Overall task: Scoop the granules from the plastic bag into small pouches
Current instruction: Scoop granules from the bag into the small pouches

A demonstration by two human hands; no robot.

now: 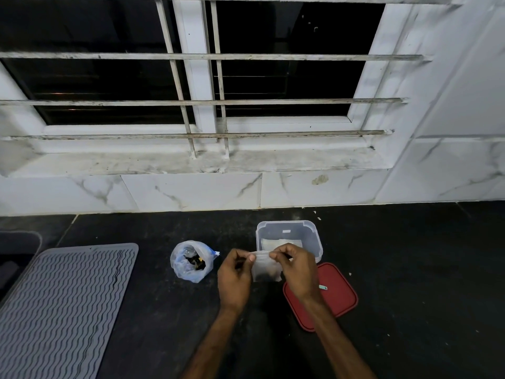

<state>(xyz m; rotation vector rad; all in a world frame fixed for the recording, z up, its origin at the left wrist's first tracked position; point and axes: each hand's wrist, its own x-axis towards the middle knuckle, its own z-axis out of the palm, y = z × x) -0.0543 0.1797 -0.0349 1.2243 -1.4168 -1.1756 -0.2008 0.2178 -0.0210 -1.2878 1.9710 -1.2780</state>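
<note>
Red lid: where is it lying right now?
In the head view the red lid lies flat on the dark counter, right of centre, just in front of the clear box and partly hidden behind the right hand.

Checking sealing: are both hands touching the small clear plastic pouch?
Touching. Head view: left hand and right hand pinch the small clear plastic pouch at its top.

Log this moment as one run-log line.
left hand: pinches small pouch top | right hand: pinches same top | small pouch: dark granules at bottom | plastic bag: open, left of hands
</note>
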